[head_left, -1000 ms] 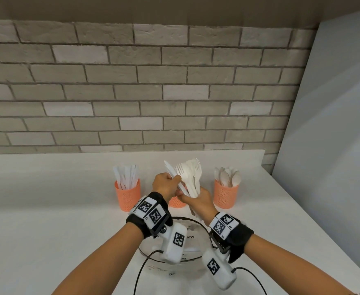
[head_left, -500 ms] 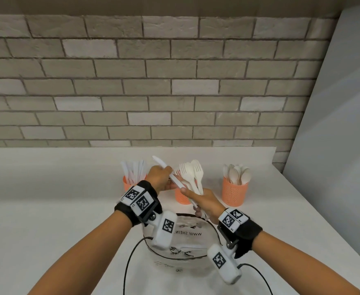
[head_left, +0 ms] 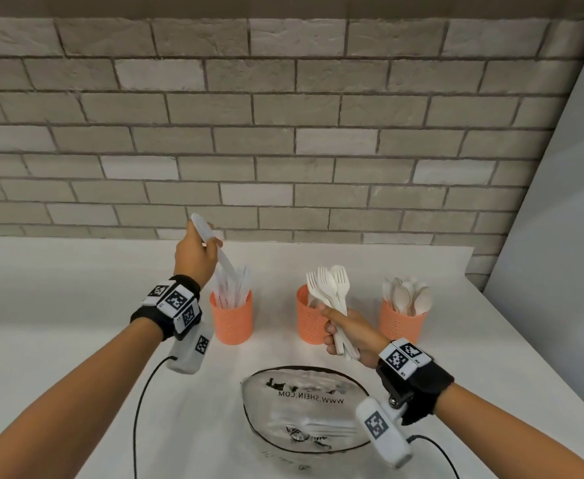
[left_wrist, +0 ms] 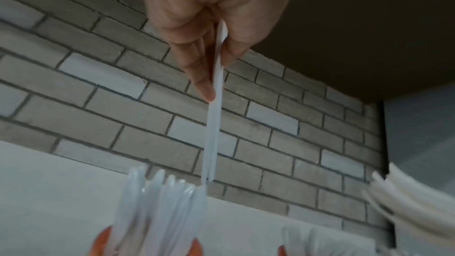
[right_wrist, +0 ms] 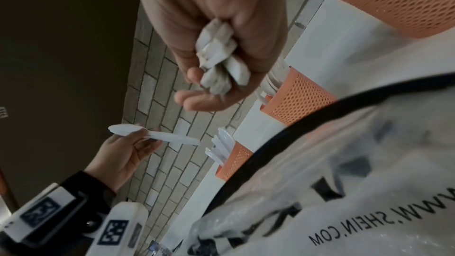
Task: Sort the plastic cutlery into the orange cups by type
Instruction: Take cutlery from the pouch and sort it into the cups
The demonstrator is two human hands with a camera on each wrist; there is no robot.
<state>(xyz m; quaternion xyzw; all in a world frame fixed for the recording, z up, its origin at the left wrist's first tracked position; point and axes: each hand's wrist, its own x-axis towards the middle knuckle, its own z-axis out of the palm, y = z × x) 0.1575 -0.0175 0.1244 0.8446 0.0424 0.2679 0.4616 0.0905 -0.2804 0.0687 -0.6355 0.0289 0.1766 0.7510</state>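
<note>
Three orange perforated cups stand in a row on the white counter. The left cup [head_left: 232,319] holds several white knives, the middle cup [head_left: 309,321] forks, the right cup [head_left: 401,323] spoons [head_left: 408,299]. My left hand [head_left: 200,252] pinches one white plastic knife [head_left: 218,254] [left_wrist: 214,116] by its blade end, its handle tip pointing down just above the knives in the left cup. My right hand [head_left: 342,331] grips a bundle of white forks [head_left: 332,288] by the handles [right_wrist: 219,59], in front of the middle cup.
A clear plastic zip bag [head_left: 304,409] with a black rim and printed text lies flat on the counter near me. A brick wall [head_left: 283,133] backs the counter; a grey panel [head_left: 559,236] stands at the right. Cables trail from both wrist cameras.
My left hand has pulled the knife out of the bundle and carried it left and up over the left cup. My right hand stays by the middle cup with the forks.
</note>
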